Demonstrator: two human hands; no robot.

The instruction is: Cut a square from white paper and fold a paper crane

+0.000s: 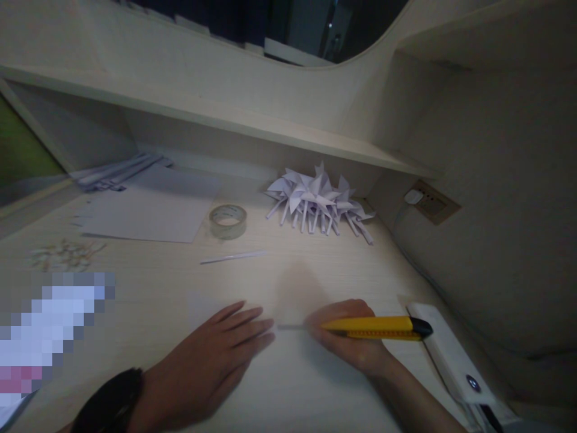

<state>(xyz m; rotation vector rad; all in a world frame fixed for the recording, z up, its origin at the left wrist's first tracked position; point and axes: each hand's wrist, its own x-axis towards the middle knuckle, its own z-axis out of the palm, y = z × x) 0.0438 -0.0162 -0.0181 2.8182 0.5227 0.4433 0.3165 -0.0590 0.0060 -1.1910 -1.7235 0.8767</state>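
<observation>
- We see the left hand (225, 349) lying palm down over the desk (243, 397), its fingers extended and slightly parted, clasping nothing that we can see.
- We see the right hand (360, 352) closed around the yellow cutter (376, 326), whose black end points right.
- Between the two hands we make out a thin grey strip (291, 327); we cannot tell whether it is the blade or a separate piece.
- Beyond the hands, we find desk surface running up to a paper strip (234, 257), with the tape (228, 230) behind it.
- Farther back, we see pinwheels (315, 198) heaped below the shelf (225, 124).
- On our right, a white box (455, 355) lies by the cutter's black end, near the wall (505, 198).
- We see the forearms enter from the lower corners, angled inward; a black band (110, 403) circles the left wrist.
</observation>
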